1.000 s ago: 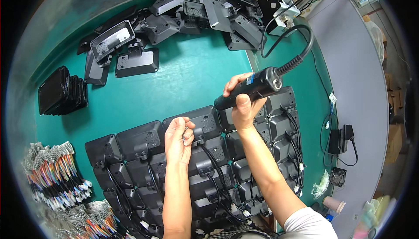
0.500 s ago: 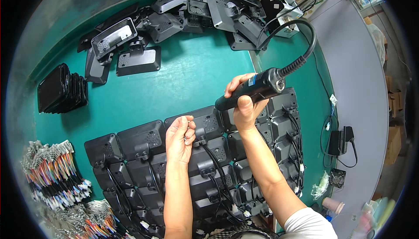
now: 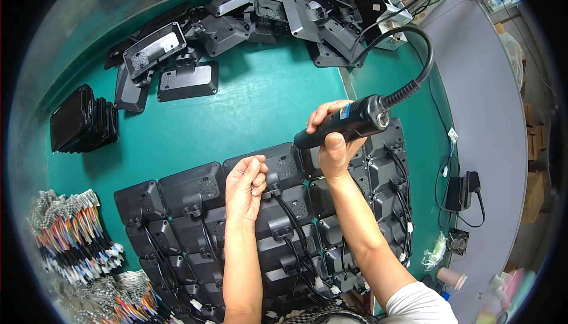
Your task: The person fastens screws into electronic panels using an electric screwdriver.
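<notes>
My right hand (image 3: 335, 151) is wrapped round a black electric screwdriver (image 3: 355, 120), its corded end up to the right and its nose pointing down left, over the far row of housings. Its tip does not show. Beside it, my left hand (image 3: 247, 185) is curled closed, thumb against the fingers; whatever is inside is hidden. Under both hands lie rows of black plastic housings (image 3: 190, 187), with short stems and black cables (image 3: 288, 210) ending in white plugs. The left hand covers part of one far-row housing (image 3: 284, 167).
Loose black housings (image 3: 225, 35) are heaped at the back of the green mat (image 3: 236, 108). Dark panels (image 3: 72, 124) stand stacked at the left, above bundles of coloured wires (image 3: 71, 235). The screwdriver's cord (image 3: 431, 52) loops toward a box-shaped unit (image 3: 378, 10). A black adapter (image 3: 458, 194) lies right.
The screwdriver and my right hand have shifted slightly right. My left hand has turned a little and edged to the right, still closed.
</notes>
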Demonstrator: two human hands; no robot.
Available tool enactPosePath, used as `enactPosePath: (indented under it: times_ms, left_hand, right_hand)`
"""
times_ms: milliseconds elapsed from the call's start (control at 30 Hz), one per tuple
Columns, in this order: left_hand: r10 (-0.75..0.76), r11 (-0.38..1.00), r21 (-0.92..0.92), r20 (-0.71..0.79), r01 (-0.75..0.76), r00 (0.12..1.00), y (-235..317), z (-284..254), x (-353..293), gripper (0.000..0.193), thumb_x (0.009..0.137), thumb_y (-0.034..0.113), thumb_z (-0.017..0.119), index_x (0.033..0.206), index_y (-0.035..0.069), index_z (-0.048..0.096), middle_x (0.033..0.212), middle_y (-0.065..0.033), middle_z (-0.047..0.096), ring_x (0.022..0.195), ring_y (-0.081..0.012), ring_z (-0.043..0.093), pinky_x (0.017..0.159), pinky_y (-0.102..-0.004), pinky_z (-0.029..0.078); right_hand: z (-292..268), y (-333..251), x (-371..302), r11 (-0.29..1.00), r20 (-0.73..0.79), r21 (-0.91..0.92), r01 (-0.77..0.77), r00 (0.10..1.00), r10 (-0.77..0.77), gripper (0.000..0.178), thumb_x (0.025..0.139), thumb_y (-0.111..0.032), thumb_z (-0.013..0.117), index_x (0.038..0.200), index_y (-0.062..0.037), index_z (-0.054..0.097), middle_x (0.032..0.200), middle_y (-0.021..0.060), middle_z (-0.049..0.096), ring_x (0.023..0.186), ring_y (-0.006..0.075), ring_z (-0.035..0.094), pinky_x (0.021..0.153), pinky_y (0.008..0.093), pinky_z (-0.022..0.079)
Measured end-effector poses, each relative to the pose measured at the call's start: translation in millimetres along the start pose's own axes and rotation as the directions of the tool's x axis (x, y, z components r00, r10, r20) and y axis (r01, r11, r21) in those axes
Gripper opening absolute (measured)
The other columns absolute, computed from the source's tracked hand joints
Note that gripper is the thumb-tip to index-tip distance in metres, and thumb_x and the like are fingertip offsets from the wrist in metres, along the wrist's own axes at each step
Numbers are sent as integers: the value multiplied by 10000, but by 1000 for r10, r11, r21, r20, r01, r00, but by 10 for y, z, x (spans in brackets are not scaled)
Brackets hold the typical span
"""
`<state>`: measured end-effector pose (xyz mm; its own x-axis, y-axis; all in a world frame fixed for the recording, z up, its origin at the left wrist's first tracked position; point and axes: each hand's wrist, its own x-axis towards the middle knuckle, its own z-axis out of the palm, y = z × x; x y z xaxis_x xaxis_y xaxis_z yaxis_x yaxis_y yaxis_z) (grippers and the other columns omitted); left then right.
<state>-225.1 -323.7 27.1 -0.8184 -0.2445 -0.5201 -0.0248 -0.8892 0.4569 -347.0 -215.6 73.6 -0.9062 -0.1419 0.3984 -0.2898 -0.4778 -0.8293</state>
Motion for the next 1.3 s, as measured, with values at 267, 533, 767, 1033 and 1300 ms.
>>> enactPosePath:
  times_ms: [267,533,767,1033,1300]
  left_hand:
    - [17,995,101,-36,-13,999,-11,10,14,162,824,114,564,885,-35,550,702,-49,536,483,-18,387,377,-124,270]
    - [46,989,142,-57,-38,997,-53,31,27,160,826,129,565,872,-24,553,674,-39,533,470,-13,386,368,-123,259]
    - [42,986,164,-47,-34,998,-34,38,24,172,828,157,568,844,-14,557,661,-32,529,472,-15,389,372,-122,264]
    - [-1,994,111,5,1,1000,-48,329,-391,184,834,160,559,843,-24,558,666,-44,525,472,-19,380,378,-131,256]
    - [-108,993,-42,74,111,991,-172,292,-501,207,838,181,553,855,-25,560,672,-54,528,464,-27,371,375,-128,259]
  right_hand:
    - [-25,59,-90,998,-36,50,31,999,-29,565,604,-393,755,919,-66,418,689,77,504,554,140,501,484,245,439]
    - [-42,75,-6,993,10,117,-32,999,31,559,607,-401,754,890,-69,405,675,66,498,536,137,491,476,240,420]
    - [-45,-56,132,999,-31,-31,-36,999,35,470,707,-395,652,878,-4,454,709,81,522,571,143,505,557,267,425]
    - [188,-809,-71,928,-135,367,57,991,-7,565,745,-593,500,917,-56,459,702,63,487,536,157,470,548,305,410]
    - [108,-918,-231,945,-189,321,60,982,2,570,748,-599,489,905,-52,457,690,60,476,527,157,466,536,302,418]
